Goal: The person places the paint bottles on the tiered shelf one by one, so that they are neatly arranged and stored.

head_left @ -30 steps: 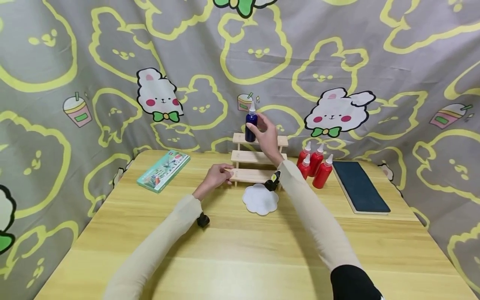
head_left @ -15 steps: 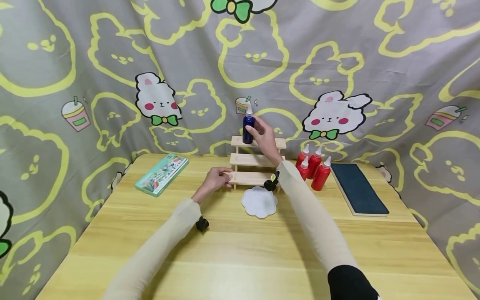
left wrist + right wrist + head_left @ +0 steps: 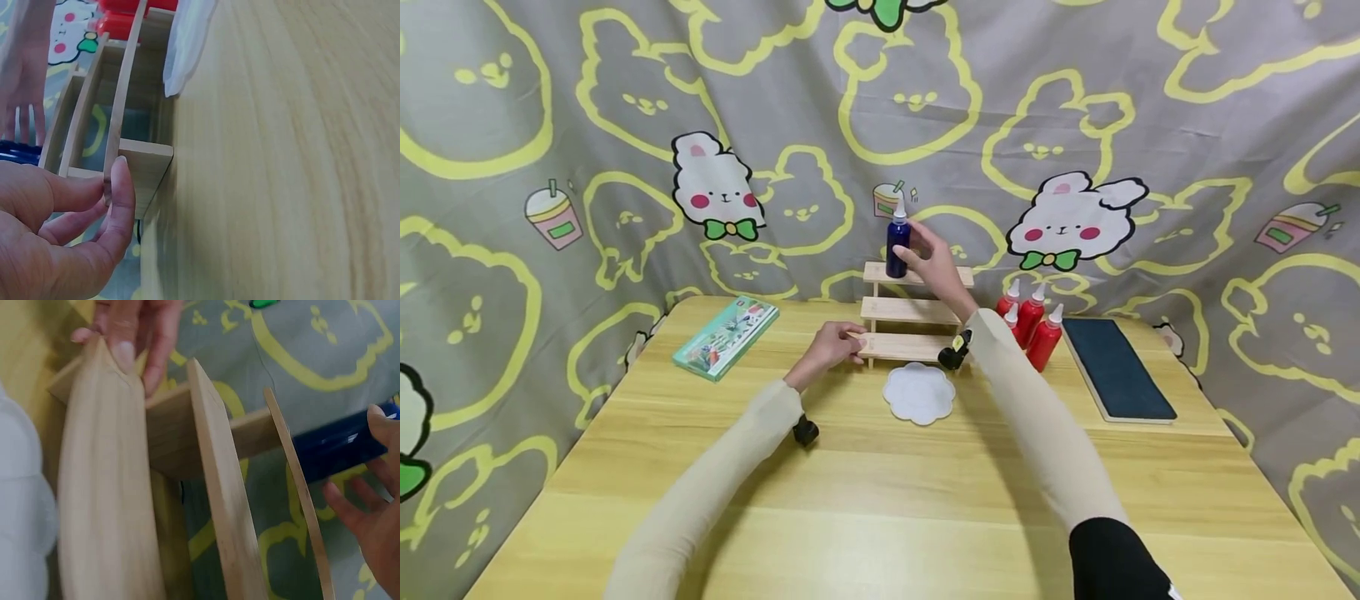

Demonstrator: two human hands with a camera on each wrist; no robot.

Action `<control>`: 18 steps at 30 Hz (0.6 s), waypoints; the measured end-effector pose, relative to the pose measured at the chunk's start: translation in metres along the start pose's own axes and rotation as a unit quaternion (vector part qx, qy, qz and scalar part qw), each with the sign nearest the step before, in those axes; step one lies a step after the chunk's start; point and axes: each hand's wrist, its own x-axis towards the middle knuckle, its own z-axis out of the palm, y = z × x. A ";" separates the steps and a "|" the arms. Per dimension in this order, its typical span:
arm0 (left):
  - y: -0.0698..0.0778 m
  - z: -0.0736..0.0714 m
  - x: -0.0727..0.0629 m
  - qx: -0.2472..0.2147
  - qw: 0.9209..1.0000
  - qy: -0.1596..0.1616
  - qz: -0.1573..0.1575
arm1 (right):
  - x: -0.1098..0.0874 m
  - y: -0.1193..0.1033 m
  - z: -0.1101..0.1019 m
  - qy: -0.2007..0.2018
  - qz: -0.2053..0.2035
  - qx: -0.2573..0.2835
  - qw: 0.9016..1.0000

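Observation:
A three-step wooden display stand [image 3: 916, 311] is at the back middle of the table. My left hand [image 3: 837, 346] pinches the left end of its lowest step, thumb on one face and fingers on the other in the left wrist view. On the left part of the top step, a dark blue squeeze bottle [image 3: 897, 248] with a white pointed nozzle stands upright. My right hand [image 3: 936, 265] holds this bottle from the right, the thumb across its front. In the right wrist view the bottle's base meets the top step, and the lower fingers [image 3: 342, 509] spread away from it.
Several red squeeze bottles [image 3: 1043, 340] with white nozzles stand right of the stand. Farther right lies a dark blue notebook [image 3: 1117, 368]. A white scalloped mat [image 3: 919, 392] lies before the stand, and a green illustrated box [image 3: 727, 337] at left. A patterned curtain [image 3: 805, 100] hangs behind.
My right wrist and forearm have shifted slightly right. The blue bottle keeps its place on the top step, and my left hand keeps its pinch on the lowest step.

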 end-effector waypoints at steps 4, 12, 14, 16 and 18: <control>-0.002 0.000 0.000 -0.005 1.000 -0.002 -0.010 | -0.013 -0.014 -0.001 -0.007 0.004 -0.013 1.000; -0.004 0.002 0.001 -0.006 1.000 0.002 -0.004 | -0.044 -0.037 -0.017 0.013 -0.005 0.038 0.999; -0.004 0.001 0.001 -0.002 1.000 0.003 -0.003 | -0.051 -0.039 -0.023 -0.001 -0.003 0.063 0.998; -0.004 0.001 0.000 0.002 1.000 0.003 -0.003 | -0.057 -0.041 -0.028 -0.012 0.001 0.073 0.997; -0.004 0.000 -0.001 0.002 1.000 0.001 -0.002 | -0.064 -0.041 -0.034 -0.020 -0.002 0.057 0.998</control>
